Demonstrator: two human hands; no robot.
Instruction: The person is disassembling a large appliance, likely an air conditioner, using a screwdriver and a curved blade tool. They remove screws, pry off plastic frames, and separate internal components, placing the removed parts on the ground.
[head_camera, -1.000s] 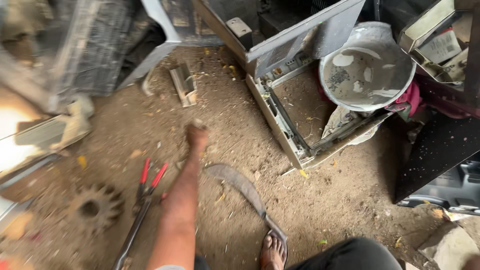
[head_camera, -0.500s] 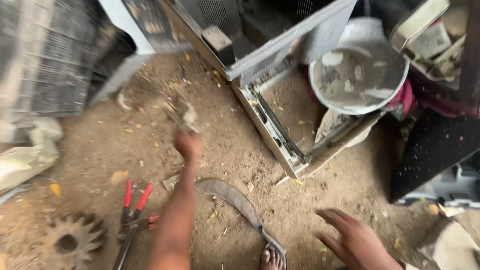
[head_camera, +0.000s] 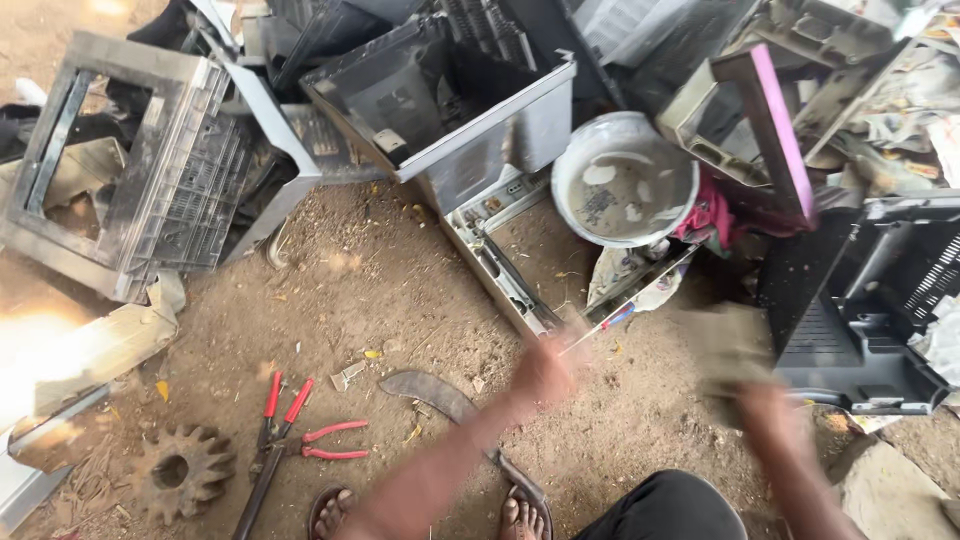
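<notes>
both hands are motion-blurred: left hand (head_camera: 545, 372) by the metal frame (head_camera: 500, 265), right hand (head_camera: 775, 415); neither grip readable.

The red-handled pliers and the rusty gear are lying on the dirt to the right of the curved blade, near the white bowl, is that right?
Not quite. In the head view the red-handled pliers and the rusty gear lie on the dirt to the left of the curved blade, far from the white bowl, which sits up among the scrap casings.
</notes>
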